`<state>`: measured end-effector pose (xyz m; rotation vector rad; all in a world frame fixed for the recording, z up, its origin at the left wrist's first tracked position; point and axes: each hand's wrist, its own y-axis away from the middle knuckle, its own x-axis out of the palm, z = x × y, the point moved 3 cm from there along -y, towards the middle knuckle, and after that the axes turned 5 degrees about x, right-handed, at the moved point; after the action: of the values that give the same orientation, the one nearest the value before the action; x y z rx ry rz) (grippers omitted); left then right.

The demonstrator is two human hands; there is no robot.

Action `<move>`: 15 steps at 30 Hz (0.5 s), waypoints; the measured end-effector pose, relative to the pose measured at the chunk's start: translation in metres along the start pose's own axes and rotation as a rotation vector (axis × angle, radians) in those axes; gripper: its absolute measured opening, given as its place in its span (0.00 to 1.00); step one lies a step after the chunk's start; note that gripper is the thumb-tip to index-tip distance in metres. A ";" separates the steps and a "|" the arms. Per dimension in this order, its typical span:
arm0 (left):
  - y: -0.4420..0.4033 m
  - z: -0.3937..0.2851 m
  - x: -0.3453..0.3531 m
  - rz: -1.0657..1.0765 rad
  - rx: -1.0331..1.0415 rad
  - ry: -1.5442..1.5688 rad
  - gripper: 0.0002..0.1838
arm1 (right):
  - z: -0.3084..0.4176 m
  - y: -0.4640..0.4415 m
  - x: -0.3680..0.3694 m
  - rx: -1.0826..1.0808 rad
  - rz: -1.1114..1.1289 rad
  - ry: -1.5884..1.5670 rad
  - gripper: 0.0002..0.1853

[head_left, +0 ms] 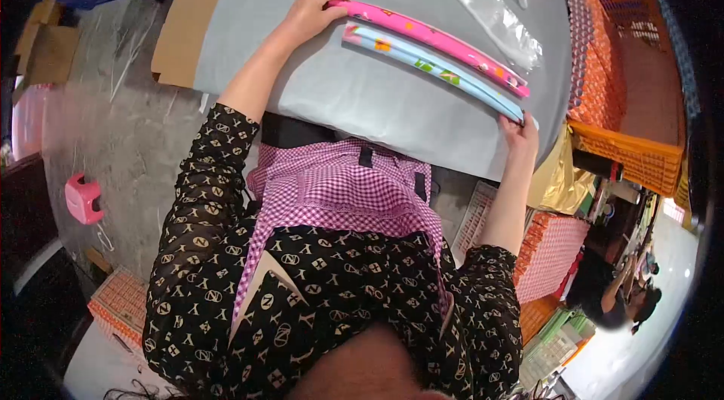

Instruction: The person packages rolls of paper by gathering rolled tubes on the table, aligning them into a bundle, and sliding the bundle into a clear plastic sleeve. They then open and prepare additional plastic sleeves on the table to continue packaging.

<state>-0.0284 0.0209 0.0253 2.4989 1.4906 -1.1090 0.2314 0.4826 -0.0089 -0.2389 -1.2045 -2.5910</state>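
Note:
A pink patterned roll [422, 34] lies across the grey tabletop [332, 83], its left end in the fingers of my left hand [313, 15]. Just nearer to me and alongside it is a light blue patterned roll [437, 72] with orange and green prints. My right hand [520, 134] closes its fingers on the right end of the blue roll. Both rolls look long and thin, and slope down toward the right. What they are made of I cannot tell for sure.
Clear plastic sleeves [483, 4] lie on the far right of the table. Brown cardboard [188, 15] borders its left side. Orange crates [633, 155] stand at right, beside bundled rolls [592, 53]. A pink stool [83, 199] is on the floor at left. Another person [615, 291] is at far right.

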 end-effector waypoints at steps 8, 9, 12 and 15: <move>0.002 -0.007 -0.003 -0.005 0.026 0.096 0.14 | 0.011 -0.009 0.008 0.043 0.042 0.024 0.16; 0.001 -0.009 -0.004 0.047 -0.022 0.100 0.13 | 0.012 -0.008 0.009 0.078 0.059 0.012 0.15; 0.005 -0.002 -0.003 0.021 0.067 0.080 0.13 | 0.013 -0.010 0.010 0.033 -0.008 0.107 0.14; 0.004 -0.004 -0.003 0.075 0.064 0.069 0.13 | 0.015 -0.011 0.013 0.080 0.046 0.143 0.12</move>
<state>-0.0239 0.0180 0.0282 2.6375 1.3856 -1.0864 0.2157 0.4985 -0.0036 -0.0628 -1.2333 -2.4682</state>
